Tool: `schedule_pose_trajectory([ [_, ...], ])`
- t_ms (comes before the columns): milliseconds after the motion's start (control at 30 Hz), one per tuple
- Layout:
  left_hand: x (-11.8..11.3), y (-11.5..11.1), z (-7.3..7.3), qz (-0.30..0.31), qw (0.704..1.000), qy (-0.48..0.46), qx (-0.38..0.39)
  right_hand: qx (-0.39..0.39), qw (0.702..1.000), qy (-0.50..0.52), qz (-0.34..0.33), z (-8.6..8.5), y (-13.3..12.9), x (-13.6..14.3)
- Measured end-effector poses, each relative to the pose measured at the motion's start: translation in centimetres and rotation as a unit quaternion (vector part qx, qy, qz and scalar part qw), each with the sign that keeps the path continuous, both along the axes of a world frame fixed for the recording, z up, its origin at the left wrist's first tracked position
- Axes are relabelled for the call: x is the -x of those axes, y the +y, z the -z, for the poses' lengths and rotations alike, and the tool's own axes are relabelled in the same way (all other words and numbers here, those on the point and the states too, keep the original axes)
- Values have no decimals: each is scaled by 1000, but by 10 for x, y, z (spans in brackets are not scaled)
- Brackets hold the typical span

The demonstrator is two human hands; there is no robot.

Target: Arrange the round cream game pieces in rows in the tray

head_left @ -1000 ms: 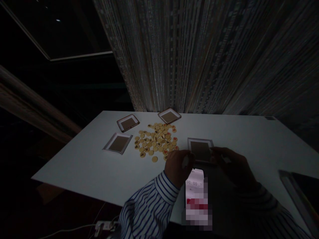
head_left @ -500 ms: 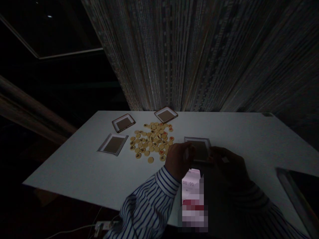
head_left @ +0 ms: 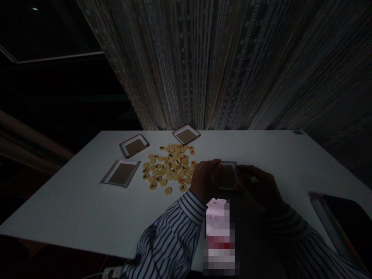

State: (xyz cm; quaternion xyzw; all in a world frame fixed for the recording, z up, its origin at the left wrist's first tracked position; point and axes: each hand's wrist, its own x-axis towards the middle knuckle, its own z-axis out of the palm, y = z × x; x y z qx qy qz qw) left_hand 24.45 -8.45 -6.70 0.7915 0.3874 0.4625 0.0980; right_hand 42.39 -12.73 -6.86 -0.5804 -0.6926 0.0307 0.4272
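Observation:
A small shallow box with a brown bottom and pale rim lies on the white table between my hands. My left hand curls round its left side, fingers on the rim. At the opposite edge, my right hand pinches the right rim between thumb and fingers. The hands partly hide the box. To the left spreads a heap of round wooden xiangqi pieces, some with red or black characters showing, others blank side up. A lit phone showing a timer lies just below my hands.
Three more shallow boxes stand around the pieces: one at far left, one at back left, one at the back. A dark flat object lies at the right. A string curtain hangs behind the table.
The view has shifted, so the table and its things sit further left. My left fingers have moved slightly along the box's rim. Both hands stay at the box.

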Motion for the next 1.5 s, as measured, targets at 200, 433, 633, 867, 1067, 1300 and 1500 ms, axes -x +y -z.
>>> schedule_pose_trajectory([
  [200, 0, 2, 6, -14, 1000, -9, -1, -24, 1000, 5, 18, 8, 3, 1],
  [433, 3, 0, 16, 0, 1000, 15, 6, -49, 997, -51, 8, 12, -2, 0],
  [633, 2, -1, 20, 2, 999, 23, 23, -33, 998, -48, 3, 10, -4, 3],
  [867, 3, -5, 16, 23, 1000, 12, 7, -13, 999, -15, -27, 10, -4, 6],
  [1067, 3, -6, 16, 34, 999, 19, 23, 3, 999, 11, -48, 7, -5, 11],
  [1300, 1, -9, 13, 58, 998, 23, 17, 34, 998, 44, -41, 6, -5, 14],
  [1500, 1, -7, 14, 75, 997, 27, 14, 41, 995, 70, -50, 5, -5, 16],
])
